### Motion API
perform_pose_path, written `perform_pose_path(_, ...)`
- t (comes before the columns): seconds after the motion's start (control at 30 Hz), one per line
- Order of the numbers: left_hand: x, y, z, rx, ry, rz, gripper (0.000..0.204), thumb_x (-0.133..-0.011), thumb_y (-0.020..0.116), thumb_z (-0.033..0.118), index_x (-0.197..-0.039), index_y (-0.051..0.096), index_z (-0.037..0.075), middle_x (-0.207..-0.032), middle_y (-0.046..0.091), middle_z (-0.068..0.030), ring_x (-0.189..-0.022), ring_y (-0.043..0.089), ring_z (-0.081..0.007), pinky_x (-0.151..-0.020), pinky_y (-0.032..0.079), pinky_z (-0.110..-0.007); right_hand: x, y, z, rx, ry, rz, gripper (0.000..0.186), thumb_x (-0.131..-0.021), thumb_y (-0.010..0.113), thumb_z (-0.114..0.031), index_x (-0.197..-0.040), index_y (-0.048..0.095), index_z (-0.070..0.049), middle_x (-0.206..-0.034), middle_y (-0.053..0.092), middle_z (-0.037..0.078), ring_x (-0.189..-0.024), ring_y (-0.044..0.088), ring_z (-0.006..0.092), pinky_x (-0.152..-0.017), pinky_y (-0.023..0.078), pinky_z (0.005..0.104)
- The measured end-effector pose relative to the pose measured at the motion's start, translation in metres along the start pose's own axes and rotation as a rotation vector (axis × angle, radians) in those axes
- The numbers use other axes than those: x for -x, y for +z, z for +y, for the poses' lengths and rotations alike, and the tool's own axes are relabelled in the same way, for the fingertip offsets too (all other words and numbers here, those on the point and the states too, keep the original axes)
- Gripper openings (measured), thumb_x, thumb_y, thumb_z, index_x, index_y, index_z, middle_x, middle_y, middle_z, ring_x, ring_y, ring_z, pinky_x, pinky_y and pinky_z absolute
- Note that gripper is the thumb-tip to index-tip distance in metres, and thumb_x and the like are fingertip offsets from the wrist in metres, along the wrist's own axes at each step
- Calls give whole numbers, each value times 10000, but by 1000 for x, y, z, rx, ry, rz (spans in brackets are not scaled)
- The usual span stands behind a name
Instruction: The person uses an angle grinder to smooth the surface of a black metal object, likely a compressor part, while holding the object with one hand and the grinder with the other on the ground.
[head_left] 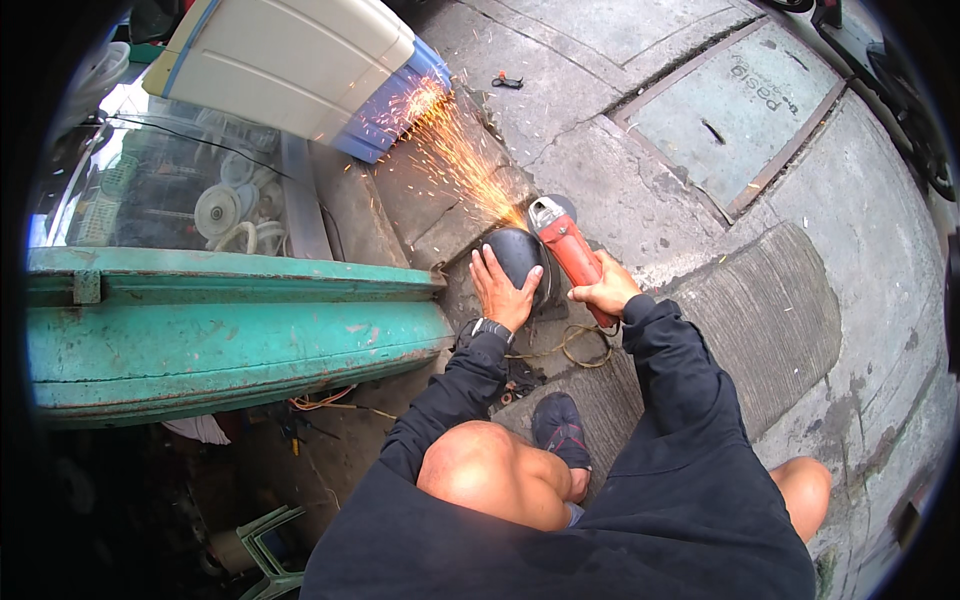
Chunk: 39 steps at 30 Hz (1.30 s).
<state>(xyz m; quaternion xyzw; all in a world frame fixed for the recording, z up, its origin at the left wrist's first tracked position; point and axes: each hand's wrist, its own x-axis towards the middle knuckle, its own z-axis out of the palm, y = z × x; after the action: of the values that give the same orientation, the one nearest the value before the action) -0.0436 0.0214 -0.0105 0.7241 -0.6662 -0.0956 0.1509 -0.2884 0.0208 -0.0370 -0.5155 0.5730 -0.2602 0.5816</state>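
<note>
Sparks (pixel 455 150) stream up and to the left from where a red angle grinder (pixel 568 246) meets a black, rounded, dome-like piece (pixel 516 255). Around the grinder's body, near its rear end, my right hand (pixel 608 290) is closed. My left hand (pixel 503 290) cups the near side of the black piece, fingers spread over it and thumb along its right side. The grinder's grey head lies against the upper right of that piece, and the exact contact spot is hidden. A yellowish cord (pixel 590 345) loops on the ground below the grinder.
A green metal ledge (pixel 230 330) runs along the left, below a glass case (pixel 170 190) with white coils. The sparks reach a cream and blue box (pixel 290 65). A metal cover plate (pixel 735 110) lies in the concrete at upper right. My shoe (pixel 560 425) is close by.
</note>
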Motion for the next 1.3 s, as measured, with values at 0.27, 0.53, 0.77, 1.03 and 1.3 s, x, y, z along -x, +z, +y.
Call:
perform_pose_path(0.27, 0, -2, -4, -3, -5, -11, 1163, -909, 732, 632, -1646, 143, -47, -1671, 171, -382, -1561, 170, -540, -1282, 165, -587, 5, -4, -10, 0, 13, -48, 1101, -669, 934, -392, -1524, 423, 75, -1341, 660, 301, -1242, 665, 395, -1060, 512, 421)
perform_pose_path(0.53, 1, -7, -8, -42, 146, -2, 1171, -891, 752, 614, -1654, 141, -30, -1694, 152, -358, -1563, 174, -544, -1281, 184, -586, 15, -3, 16, -143, -10, 80, 854, -706, 956, -242, -1394, 528, 30, -1194, 707, 183, -1053, 701, 280, -935, 560, 403)
perform_pose_path(0.77, 1, 4, -1, -2, 24, 40, 1166, -898, 725, 661, -1654, 171, -32, -1695, 154, -357, -1563, 163, -552, -1278, 185, -593, 28, -7, 3, -199, 60, -7, 928, -688, 947, -292, -1435, 506, 39, -1257, 702, 244, -1156, 698, 339, -1008, 528, 406)
perform_pose_path(1.03, 1, 6, 4, 0, -33, 34, 1171, -912, 707, 669, -1656, 145, -40, -1692, 140, -369, -1573, 142, -539, -1288, 161, -583, 23, -2, 10, -177, 33, -6, 1054, -668, 955, -324, -1500, 445, 74, -1337, 667, 268, -1231, 669, 352, -1060, 507, 396)
perform_pose_path(1.3, 1, 6, 2, 7, -31, 26, 1179, -912, 704, 676, -1658, 137, -41, -1696, 129, -366, -1574, 128, -545, -1291, 152, -581, 19, 2, 19, -88, 39, -14, 1229, -663, 943, -412, -1583, 328, 123, -1460, 584, 313, -1356, 596, 379, -1140, 461, 385)
